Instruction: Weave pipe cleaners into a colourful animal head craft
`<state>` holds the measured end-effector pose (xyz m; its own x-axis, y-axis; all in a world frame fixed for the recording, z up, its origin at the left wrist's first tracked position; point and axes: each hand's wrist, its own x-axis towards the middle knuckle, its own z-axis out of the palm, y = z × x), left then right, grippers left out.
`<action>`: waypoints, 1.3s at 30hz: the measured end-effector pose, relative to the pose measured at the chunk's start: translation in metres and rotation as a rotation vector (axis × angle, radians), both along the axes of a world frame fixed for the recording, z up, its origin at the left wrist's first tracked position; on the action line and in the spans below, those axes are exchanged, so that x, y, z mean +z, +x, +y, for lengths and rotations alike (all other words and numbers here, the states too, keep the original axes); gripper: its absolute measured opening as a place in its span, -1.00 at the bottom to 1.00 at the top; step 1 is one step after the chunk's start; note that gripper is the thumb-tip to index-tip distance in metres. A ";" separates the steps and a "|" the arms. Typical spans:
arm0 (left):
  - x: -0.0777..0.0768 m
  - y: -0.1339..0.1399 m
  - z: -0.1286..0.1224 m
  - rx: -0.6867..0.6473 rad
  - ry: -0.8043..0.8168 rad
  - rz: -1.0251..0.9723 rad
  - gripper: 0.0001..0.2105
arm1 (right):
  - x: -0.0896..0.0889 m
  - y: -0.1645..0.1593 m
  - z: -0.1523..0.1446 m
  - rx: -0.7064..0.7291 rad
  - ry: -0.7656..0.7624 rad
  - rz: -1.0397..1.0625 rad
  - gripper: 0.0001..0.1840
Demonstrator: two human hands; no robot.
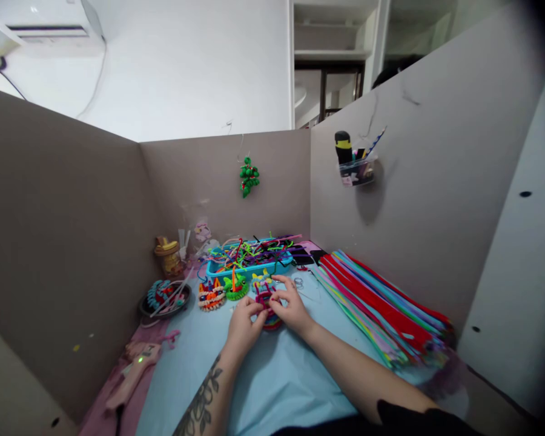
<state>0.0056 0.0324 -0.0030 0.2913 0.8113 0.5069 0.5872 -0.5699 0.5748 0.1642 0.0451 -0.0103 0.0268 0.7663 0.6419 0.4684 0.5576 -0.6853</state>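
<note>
In the middle of the work surface, a pipe-cleaner craft piece [266, 289] with magenta loops on top and rainbow bands below sits between both hands. My left hand [244, 322] pinches its left side with thumb and forefinger. From the right, my right hand [294, 307] pinches the magenta part, fingers bent. The fingers cover some of the piece. Just behind it lies a light-blue and yellow pipe-cleaner piece [261, 279]. To the left are a green one [236, 287] and an orange and cream one [211, 295].
A blue basket [254, 269] of loose pipe cleaners stands at the back. Bundled pipe cleaners [381, 303] lie along the right. A dark bowl [166, 310], a yellow-lidded jar [168, 257] and a pink glue gun [134, 372] sit left. Grey partitions [227, 181] enclose the surface.
</note>
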 end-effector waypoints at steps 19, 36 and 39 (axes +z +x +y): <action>-0.009 -0.014 0.020 0.053 -0.074 -0.212 -0.84 | 0.000 0.013 0.006 0.061 0.006 -0.055 -0.88; -0.007 -0.005 0.011 -0.031 -0.091 -0.194 -0.86 | 0.001 0.001 0.001 0.051 -0.002 -0.128 -0.92; -0.006 -0.005 0.010 -0.028 -0.148 -0.230 -0.88 | -0.001 -0.001 0.001 0.055 -0.029 -0.124 -0.96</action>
